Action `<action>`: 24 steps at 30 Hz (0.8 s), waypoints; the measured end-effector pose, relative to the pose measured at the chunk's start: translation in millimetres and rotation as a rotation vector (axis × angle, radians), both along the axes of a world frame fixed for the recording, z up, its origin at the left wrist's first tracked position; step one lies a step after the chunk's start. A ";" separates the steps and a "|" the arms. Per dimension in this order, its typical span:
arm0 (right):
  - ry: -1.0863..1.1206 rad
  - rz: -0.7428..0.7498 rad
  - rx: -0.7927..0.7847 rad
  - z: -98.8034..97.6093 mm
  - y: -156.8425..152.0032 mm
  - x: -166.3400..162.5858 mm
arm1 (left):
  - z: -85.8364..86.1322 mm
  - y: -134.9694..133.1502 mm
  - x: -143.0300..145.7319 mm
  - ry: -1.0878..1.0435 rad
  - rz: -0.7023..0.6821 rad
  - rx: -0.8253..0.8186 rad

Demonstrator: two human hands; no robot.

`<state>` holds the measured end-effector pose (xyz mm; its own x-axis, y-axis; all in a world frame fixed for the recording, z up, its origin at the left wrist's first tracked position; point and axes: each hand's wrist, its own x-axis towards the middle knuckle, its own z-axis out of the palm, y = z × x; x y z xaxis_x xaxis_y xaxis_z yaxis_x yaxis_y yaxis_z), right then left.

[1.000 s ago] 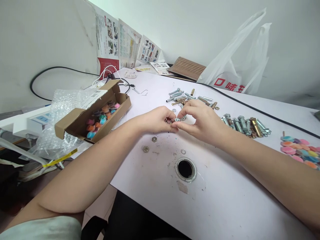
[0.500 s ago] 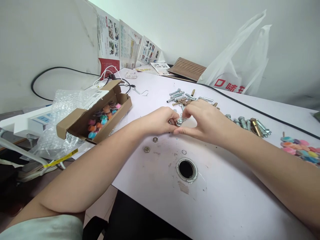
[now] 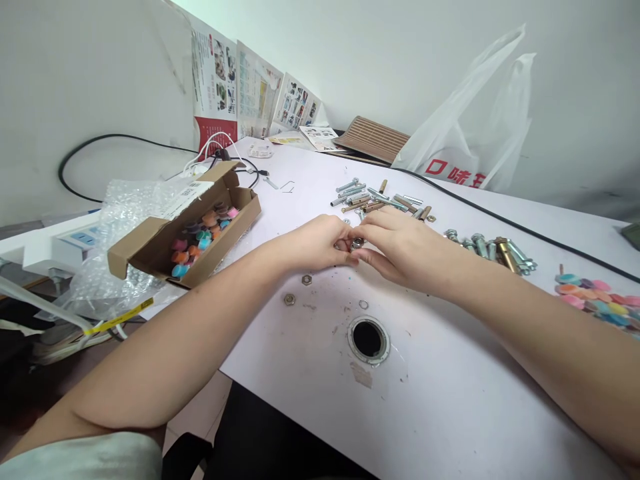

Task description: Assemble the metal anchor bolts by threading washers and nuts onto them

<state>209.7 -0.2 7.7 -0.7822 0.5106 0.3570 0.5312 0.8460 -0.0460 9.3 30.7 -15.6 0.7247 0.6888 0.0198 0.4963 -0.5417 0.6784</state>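
My left hand (image 3: pixel 320 243) and my right hand (image 3: pixel 395 243) meet at the middle of the white table (image 3: pixel 450 400). Both pinch one small silver bolt with a nut (image 3: pixel 357 243) between their fingertips, just above the tabletop. Most of the bolt is hidden by my fingers. Two loose nuts (image 3: pixel 307 280) (image 3: pixel 289 299) and a washer (image 3: pixel 363 305) lie on the table just in front of my left hand.
A heap of bolts and anchors (image 3: pixel 370 197) lies behind my hands, more anchor bolts (image 3: pixel 493 250) to the right. Coloured discs (image 3: pixel 595 300) sit far right. An open cardboard box (image 3: pixel 185 230) of coloured caps rests on bubble wrap at left. A round cable hole (image 3: pixel 368 339) is near me.
My hands stayed together on the bolt. The right-hand fingers shifted around it, lifting a little half a second ago and now lower and flatter again.
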 end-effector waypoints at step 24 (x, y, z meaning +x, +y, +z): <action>0.628 -0.013 0.127 -47.6 -2.8 -10.2 | 21.6 -9.5 -2.4 -0.150 0.524 -0.098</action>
<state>199.4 -3.0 -39.9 -0.3981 0.4423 0.8037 0.4460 0.8589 -0.2517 6.9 21.2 6.0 0.2787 0.9603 0.0140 0.5765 -0.1790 0.7973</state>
